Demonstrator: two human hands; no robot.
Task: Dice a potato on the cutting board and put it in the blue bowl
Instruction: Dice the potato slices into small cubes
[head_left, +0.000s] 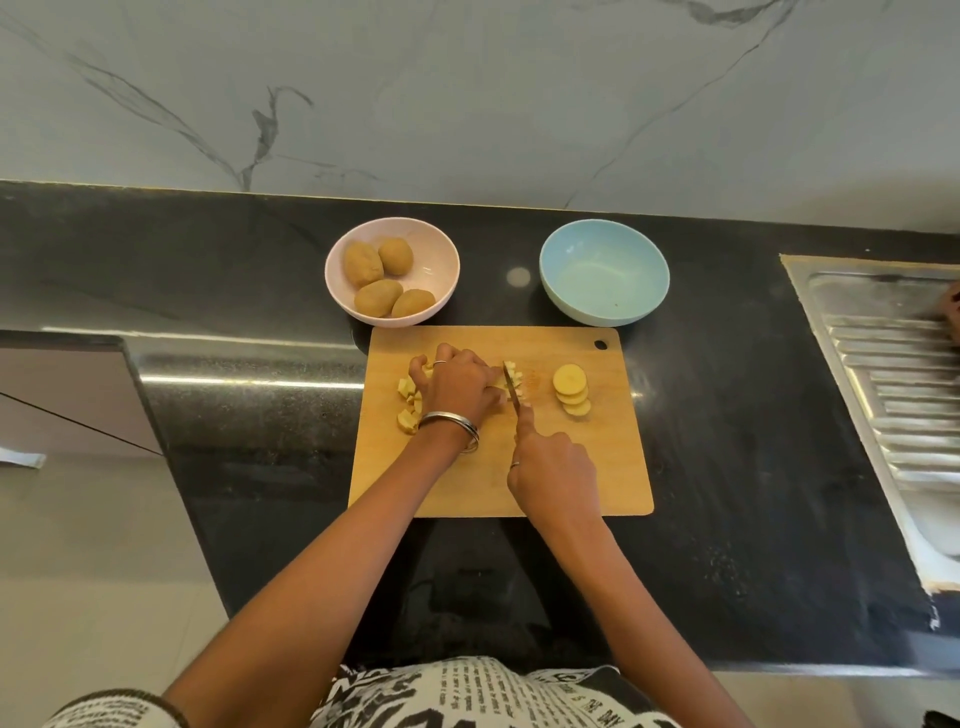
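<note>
The cutting board lies on the dark counter, and everything else is arranged around it. The left hand rests on the middle of the board with its fingers curled down over a stack of potato pieces, pinning them so they cannot slide under the blade. The right hand is wrapped around the knife's handle nearer the board's front edge, forefinger laid along the spine to steer the knife, whose blade sits in the potato just beside the left fingertips. Finished cubes lie toward the board's left side, pushed clear of the cutting. A row of round slices waits toward the board's right side, within easy reach for the next cuts. The blue bowl stands just behind the board's far right corner and holds no potato yet, so the dicing looks about half done. The pink bowl, behind the far left corner, holds four whole potatoes.
</note>
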